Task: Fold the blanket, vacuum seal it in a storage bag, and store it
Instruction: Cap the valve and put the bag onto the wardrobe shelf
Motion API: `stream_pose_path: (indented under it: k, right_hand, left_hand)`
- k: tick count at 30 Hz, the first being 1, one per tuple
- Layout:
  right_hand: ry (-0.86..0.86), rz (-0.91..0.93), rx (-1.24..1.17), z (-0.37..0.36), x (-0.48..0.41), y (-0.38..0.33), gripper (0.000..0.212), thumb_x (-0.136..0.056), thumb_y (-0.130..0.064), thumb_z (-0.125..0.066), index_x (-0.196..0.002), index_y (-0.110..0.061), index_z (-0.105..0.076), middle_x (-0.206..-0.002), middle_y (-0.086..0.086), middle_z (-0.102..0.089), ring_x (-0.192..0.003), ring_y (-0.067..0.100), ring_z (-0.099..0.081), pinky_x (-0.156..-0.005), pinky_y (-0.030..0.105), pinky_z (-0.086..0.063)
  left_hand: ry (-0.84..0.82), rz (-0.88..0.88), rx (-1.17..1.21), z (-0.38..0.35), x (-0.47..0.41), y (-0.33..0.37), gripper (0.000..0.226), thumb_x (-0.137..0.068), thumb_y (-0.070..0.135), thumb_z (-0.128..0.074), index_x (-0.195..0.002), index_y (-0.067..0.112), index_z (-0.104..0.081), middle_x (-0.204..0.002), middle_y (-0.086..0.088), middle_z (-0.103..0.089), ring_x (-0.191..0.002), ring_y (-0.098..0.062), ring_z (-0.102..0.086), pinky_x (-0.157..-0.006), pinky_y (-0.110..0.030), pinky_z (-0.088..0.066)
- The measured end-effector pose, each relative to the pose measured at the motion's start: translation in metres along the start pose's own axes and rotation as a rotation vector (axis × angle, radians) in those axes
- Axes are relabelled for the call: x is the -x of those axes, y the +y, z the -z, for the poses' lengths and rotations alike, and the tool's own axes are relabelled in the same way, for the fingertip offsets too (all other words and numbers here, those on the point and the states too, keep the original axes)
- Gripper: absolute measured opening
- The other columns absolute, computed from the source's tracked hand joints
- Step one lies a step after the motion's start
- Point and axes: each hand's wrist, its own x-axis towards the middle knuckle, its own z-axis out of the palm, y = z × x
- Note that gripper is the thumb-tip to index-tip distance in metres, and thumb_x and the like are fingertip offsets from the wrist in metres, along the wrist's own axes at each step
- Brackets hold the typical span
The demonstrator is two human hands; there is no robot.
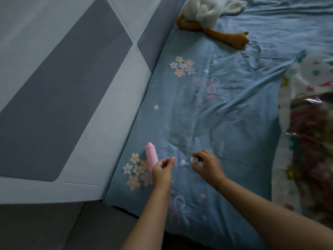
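Both my hands are low over the blue bed sheet (234,112), down at 6 o'clock. My right hand (207,166) is curled, thumb and fingertips pinching a small white round piece (194,160) just above the sheet. My left hand (163,169) sits just to the 9 o'clock side of it, thumb and forefinger drawn close together; whether anything is between them, I cannot tell. Its back covers the near end of a pink cylinder (151,156) lying flat on the sheet at 7 o'clock, cap end pointing to 12.

Over at 3 o'clock, well apart from my hands, the storage bag (304,76) lies on the bed, plastic glinting, with the flowery blanket (310,127) inside it, blurred. Up at 12 to 1 o'clock a plush goose (203,9) sprawls, orange legs stretched out. A grey padded panel (63,87) fills 9 to 10 o'clock.
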Motion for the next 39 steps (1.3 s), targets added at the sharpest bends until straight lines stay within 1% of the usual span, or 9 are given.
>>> stream_pose_path:
  k: [5, 13, 18, 23, 26, 30, 32, 34, 39]
  right_hand:
    - [0.145, 0.098, -0.129, 0.107, 0.066, 0.004, 0.018, -0.077, -0.010, -0.073, -0.094, -0.013, -0.071, -0.087, -0.005, -0.061, -0.069, 0.005, -0.061, -0.065, 0.016, -0.052]
    - [0.352, -0.182, -0.253, 0.296, 0.192, 0.102, 0.031, -0.076, -0.012, -0.079, -0.104, -0.017, -0.068, -0.096, -0.008, -0.066, -0.090, -0.003, -0.062, -0.076, 0.006, -0.046]
    - [0.402, -0.359, -0.451, 0.407, 0.279, 0.188, 0.030, -0.077, -0.012, -0.078, -0.106, -0.017, -0.070, -0.097, -0.007, -0.072, -0.091, 0.001, -0.066, -0.077, 0.012, -0.050]
    - [0.468, -0.487, -0.713, 0.470, 0.341, 0.238, 0.029, -0.079, -0.005, -0.073, -0.107, -0.008, -0.070, -0.096, 0.008, -0.074, -0.092, 0.019, -0.070, -0.077, 0.026, -0.057]
    - [0.486, -0.552, -0.706, 0.479, 0.354, 0.257, 0.019, -0.079, -0.007, -0.074, -0.097, -0.010, -0.070, -0.087, 0.005, -0.074, -0.079, 0.011, -0.071, -0.067, 0.019, -0.055]
    - [0.536, -0.660, -0.418, 0.459, 0.349, 0.289, 0.023, -0.074, -0.018, -0.081, -0.093, -0.016, -0.068, -0.084, -0.003, -0.070, -0.082, 0.011, -0.067, -0.070, 0.016, -0.049]
    - [0.503, -0.681, -0.292, 0.449, 0.343, 0.299, 0.026, -0.075, -0.025, -0.080, -0.096, -0.017, -0.069, -0.085, -0.003, -0.069, -0.083, 0.012, -0.065, -0.072, 0.021, -0.051]
    - [0.496, -0.675, -0.210, 0.441, 0.337, 0.304, 0.028, -0.076, -0.031, -0.078, -0.099, -0.017, -0.069, -0.089, -0.001, -0.071, -0.084, 0.014, -0.065, -0.075, 0.026, -0.052]
    - [0.504, -0.639, -0.100, 0.431, 0.330, 0.307, 0.029, -0.081, -0.035, -0.073, -0.103, -0.017, -0.068, -0.094, 0.001, -0.071, -0.087, 0.018, -0.065, -0.077, 0.032, -0.053]
  left_hand:
    - [-0.459, 0.064, -0.008, -0.088, 0.087, 0.030, 0.004, -0.092, 0.014, -0.066, -0.090, 0.012, -0.068, -0.075, -0.001, -0.067, -0.066, -0.008, -0.061, -0.059, -0.014, -0.047]
    - [-0.753, 0.193, -0.030, -0.253, 0.251, 0.012, 0.009, -0.089, 0.001, -0.066, -0.086, 0.008, -0.071, -0.071, -0.005, -0.072, -0.060, -0.010, -0.067, -0.056, -0.019, -0.054]
    - [-0.869, 0.417, 0.023, -0.365, 0.366, -0.034, 0.009, -0.088, 0.004, -0.069, -0.096, 0.007, -0.069, -0.076, -0.010, -0.075, -0.062, -0.016, -0.071, -0.056, -0.027, -0.058]
    - [-0.929, 0.601, 0.124, -0.429, 0.458, -0.070, 0.012, -0.094, 0.010, -0.062, -0.103, 0.004, -0.068, -0.073, -0.010, -0.074, -0.057, -0.016, -0.071, -0.052, -0.032, -0.060]
    - [-0.759, 0.467, 0.030, -0.446, 0.474, -0.086, 0.018, -0.095, 0.013, -0.062, -0.108, 0.002, -0.067, -0.080, -0.013, -0.071, -0.059, -0.020, -0.070, -0.043, -0.026, -0.052]
    - [-0.534, 0.092, -0.179, -0.463, 0.449, -0.102, 0.021, -0.098, 0.020, -0.058, -0.109, 0.005, -0.067, -0.108, -0.015, -0.070, -0.094, -0.024, -0.065, -0.082, -0.033, -0.053]
    - [-0.559, -0.041, -0.330, -0.469, 0.439, -0.099, 0.027, -0.097, 0.021, -0.059, -0.117, 0.004, -0.067, -0.115, -0.012, -0.069, -0.102, -0.020, -0.063, -0.092, -0.033, -0.049]
    - [-0.627, -0.161, -0.513, -0.476, 0.431, -0.097, 0.027, -0.094, 0.020, -0.064, -0.116, 0.005, -0.070, -0.112, -0.008, -0.071, -0.103, -0.019, -0.065, -0.090, -0.027, -0.049]
    - [-0.741, -0.220, -0.740, -0.483, 0.419, -0.095, 0.013, -0.084, 0.028, -0.076, -0.088, 0.016, -0.078, -0.086, -0.002, -0.076, -0.080, -0.016, -0.070, -0.079, -0.030, -0.056]
